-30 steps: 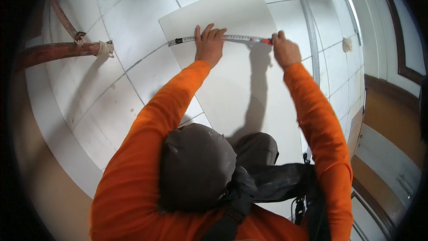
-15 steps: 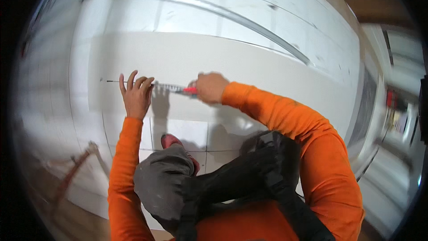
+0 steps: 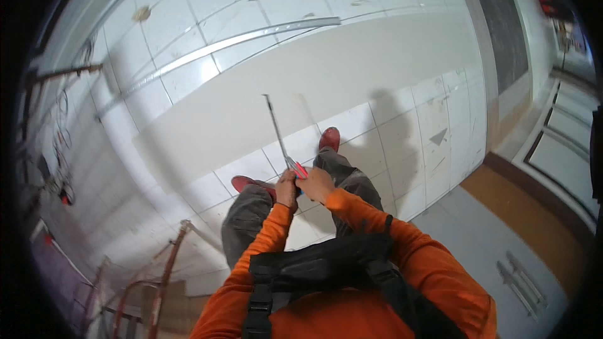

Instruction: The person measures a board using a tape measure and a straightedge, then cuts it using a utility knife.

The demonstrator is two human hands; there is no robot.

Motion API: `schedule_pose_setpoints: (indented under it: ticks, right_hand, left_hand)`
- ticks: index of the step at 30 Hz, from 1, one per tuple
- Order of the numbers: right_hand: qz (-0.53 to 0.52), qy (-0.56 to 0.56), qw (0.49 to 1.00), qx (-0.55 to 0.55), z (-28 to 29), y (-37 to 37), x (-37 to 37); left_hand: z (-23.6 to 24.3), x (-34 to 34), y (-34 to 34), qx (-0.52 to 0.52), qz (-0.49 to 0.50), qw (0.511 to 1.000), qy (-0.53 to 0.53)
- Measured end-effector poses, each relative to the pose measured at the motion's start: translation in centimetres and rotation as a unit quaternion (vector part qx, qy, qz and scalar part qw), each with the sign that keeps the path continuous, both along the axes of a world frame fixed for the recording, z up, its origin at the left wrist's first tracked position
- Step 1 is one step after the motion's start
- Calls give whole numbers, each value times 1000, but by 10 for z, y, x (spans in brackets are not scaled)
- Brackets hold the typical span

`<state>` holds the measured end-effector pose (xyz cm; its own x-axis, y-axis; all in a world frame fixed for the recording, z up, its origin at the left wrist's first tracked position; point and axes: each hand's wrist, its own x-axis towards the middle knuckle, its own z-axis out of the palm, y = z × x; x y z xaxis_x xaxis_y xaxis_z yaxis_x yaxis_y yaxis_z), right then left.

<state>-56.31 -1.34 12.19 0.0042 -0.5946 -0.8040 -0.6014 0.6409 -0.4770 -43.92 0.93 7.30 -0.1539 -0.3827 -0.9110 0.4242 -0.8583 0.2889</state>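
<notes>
Both my hands are together low over the tiles, in front of my legs. My left hand [image 3: 287, 189] is closed around what looks like a tape measure, its case mostly hidden by my fingers. The tape measure's long thin blade [image 3: 276, 129] sticks out away from me, its dark end over the pale board [image 3: 220, 132]. My right hand [image 3: 317, 185] touches the left and is closed on a red-and-grey hand tool [image 3: 300, 168], whose kind I cannot make out. A bit of blue shows beneath my fingers.
The long board lies on white tiles [image 3: 251, 164], with my red shoes [image 3: 329, 139] at its near edge. A metal profile [image 3: 239, 42] lies beyond it. Rusty metal frames [image 3: 164, 282] stand at lower left, near loose cables [image 3: 63, 144]. Metal pieces [image 3: 521, 285] lie at lower right.
My left hand has left its place along the blade over the board. Both hands have drawn in toward my body and met, and the blade now points away from me. The view has turned.
</notes>
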Motion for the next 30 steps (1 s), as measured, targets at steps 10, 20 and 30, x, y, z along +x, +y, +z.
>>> schedule_pose_setpoints:
  ticks: [10, 20, 30]
  right_hand:
    - [-439, -38, 893, -90, 142, 82, -199]
    - [-890, -100, 432, 105, 81, 288, -202]
    - [-910, -55, 359, 199, 121, 161, -22]
  left_hand:
    - [157, -32, -128, -233, -625, 732, -138]
    - [229, -254, -328, -277, -863, 330, -265]
    - [100, -516, -443, -263, -911, 266, -176]
